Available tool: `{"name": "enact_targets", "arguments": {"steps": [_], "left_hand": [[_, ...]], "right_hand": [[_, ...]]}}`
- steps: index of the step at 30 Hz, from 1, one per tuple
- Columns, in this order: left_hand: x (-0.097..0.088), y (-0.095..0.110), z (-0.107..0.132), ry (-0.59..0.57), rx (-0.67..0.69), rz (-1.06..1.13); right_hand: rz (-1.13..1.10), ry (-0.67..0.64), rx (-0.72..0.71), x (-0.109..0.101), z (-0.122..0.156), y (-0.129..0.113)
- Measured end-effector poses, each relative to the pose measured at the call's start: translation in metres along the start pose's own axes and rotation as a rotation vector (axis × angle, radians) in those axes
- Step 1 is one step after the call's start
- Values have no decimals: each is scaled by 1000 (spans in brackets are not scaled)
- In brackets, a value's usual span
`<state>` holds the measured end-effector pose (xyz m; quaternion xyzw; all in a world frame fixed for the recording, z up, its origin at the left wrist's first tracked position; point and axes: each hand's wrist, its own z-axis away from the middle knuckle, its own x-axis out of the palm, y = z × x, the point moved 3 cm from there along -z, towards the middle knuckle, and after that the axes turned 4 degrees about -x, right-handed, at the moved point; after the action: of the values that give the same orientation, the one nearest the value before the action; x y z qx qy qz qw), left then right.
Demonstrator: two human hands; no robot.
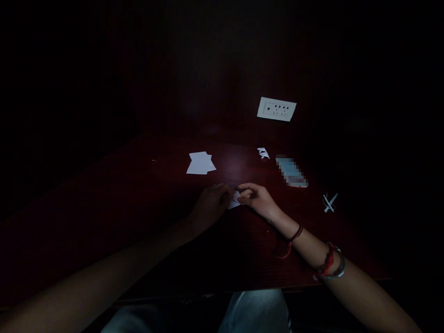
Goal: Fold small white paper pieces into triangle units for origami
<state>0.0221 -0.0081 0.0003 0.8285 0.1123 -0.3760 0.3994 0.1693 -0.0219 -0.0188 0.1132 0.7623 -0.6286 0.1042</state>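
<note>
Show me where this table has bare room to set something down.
Widest: the dim table left of the sheets, beyond the left arm; a sliver lies there. Smaller: between phone, strips and right arm. Crowded: where left hand and right hand meet at the paper.

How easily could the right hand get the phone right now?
Probably easily, yes: the phone lies ahead and to the right of the right hand, and nothing seems to block the way. It might first leave the paper it seems to touch.
</note>
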Motion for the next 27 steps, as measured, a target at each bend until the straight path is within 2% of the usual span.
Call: {"name": "enact_targets", "arguments": {"steps": [2,5,9,14,17,23,27], "left_hand": [[-1,1,0,-8,27,46],[-2,4,-1,-24,65,75],[-5,3,-2,69,75,1],[-4,-5,-5,147,33,-67],[-3,-5,-6,120,42,-68],[-4,7,-5,21,117,-44],[-5,8,-4,39,121,-44]], "right_hand": [[-32,-18,-4,0,0,-2],[53,15,-106,-3,2,-7],[207,90,-217,-7,7,-15],[218,105,-262,-5,10,-21],[248,131,-286,-5,12,-26],[319,135,-377,-6,15,-37],[262,157,-308,-7,13,-33]]}}
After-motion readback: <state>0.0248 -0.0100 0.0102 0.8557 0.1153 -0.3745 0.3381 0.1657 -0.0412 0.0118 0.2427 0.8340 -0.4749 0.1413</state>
